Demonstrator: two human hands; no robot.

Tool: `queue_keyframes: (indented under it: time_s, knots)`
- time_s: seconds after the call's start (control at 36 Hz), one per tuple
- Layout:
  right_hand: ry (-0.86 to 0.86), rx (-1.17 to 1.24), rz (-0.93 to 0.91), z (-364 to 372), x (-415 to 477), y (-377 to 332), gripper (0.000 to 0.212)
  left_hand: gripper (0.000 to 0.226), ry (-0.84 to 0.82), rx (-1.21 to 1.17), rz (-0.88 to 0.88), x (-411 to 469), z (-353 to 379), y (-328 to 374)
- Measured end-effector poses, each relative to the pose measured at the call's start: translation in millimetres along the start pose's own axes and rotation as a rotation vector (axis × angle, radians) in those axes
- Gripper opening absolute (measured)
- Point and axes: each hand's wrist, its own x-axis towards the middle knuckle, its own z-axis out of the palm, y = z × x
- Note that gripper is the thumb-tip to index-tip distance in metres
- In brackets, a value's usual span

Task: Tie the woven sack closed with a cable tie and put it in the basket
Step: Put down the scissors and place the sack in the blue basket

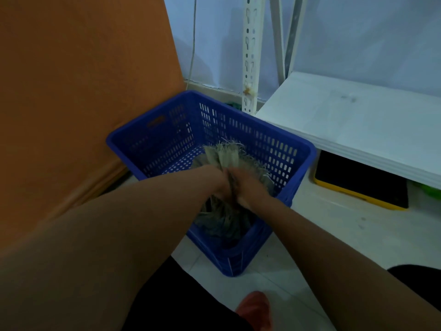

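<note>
A pale woven sack [222,218] sits inside the blue slotted plastic basket [298,146] on the floor. Its frayed, gathered mouth [224,152] sticks up above my hands. My left hand [218,181] and my right hand [248,187] both grip the bunched neck of the sack, side by side, inside the basket. The sack's body hangs below them towards the basket's near end. No cable tie can be made out; the neck is hidden under my fingers.
A large orange board [71,103] leans at the left, touching the basket. At the right stands a white shelf [358,120] with a black and yellow object [358,187] beneath it. A slotted white upright [249,56] rises behind the basket. My foot [255,309] rests on the pale tiled floor.
</note>
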Motion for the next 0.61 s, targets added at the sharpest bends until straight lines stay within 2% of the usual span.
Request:
queue_keyframes:
  time_s: [0.11,0.25,0.42,0.53,0.61]
  knots:
    - [-0.221,-0.091,0.010,-3,-1,-5,0.041,0.094,-0.135,0.090,-0.002,-6,5,15]
    - [-0.293,-0.031,0.141,0,5,0,0.042,0.076,-0.167,0.209,0.021,-10,12,14]
    - [-0.380,-0.062,0.219,8,11,9,0.052,0.077,-0.240,0.263,0.028,-15,22,7]
    - [-0.385,-0.099,0.283,6,11,9,0.058,0.063,-0.378,0.319,0.044,-15,24,9]
    - [-0.385,-0.124,0.313,3,12,7,0.063,0.058,-0.418,0.370,0.043,-18,24,11]
